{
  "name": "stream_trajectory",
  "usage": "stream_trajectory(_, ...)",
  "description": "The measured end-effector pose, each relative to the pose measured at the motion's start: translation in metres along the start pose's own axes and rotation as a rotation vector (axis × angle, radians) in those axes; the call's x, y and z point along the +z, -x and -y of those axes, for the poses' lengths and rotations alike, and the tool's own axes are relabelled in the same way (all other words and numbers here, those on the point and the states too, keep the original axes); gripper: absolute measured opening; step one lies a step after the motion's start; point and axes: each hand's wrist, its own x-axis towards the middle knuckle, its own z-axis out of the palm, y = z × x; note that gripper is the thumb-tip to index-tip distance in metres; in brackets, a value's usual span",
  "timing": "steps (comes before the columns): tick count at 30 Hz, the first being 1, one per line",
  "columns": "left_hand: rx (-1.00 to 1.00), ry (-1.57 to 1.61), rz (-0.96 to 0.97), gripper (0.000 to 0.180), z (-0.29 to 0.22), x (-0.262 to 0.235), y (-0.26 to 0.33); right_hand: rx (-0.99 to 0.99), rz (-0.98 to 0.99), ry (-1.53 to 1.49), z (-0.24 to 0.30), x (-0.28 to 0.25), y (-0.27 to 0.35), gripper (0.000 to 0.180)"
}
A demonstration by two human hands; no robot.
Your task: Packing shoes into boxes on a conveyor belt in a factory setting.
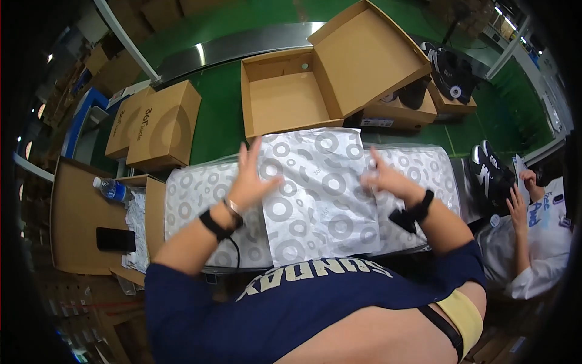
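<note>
Both hands' grip flat, left hand (251,179), right hand (388,179), tissue paper (321,200) beneath

table edge (424,247) under tissue paper (315,200), co-worker (539,242) cut off by rim

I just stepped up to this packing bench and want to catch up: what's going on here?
A person presses both bare hands, left hand and right hand, flat on a folded sheet of white tissue paper printed with grey rings, lying atop a stack of the same paper. An open, empty brown cardboard box sits just beyond. A co-worker's hand reaches toward black-and-white shoes.
</note>
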Motion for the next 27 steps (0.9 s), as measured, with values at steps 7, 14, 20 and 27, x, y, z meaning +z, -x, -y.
stream_trajectory(7, -0.095, 0.735, -0.004, 0.089, -0.007, 0.018, 0.064, -0.164, 0.07, -0.251, -0.002, 0.067, 0.039, 0.089)
stream_trajectory(14, -0.164, 1.115, 0.176, 0.072, -0.03, -0.087, -0.114, -0.273, 0.07, -0.335, 0.134, -0.008, -0.068, 0.053)
stream_trajectory(20, -0.491, 0.62, -0.009, 0.07, 0.067, -0.051, -0.163, -0.47, -0.35, 0.594, 0.101, 0.027, -0.151, 0.051)
stream_trajectory(27, -0.594, 0.079, -0.353, 0.024, 0.128, -0.237, -0.038, -0.583, -0.016, 0.587, 0.024, 0.055, -0.057, 0.038)
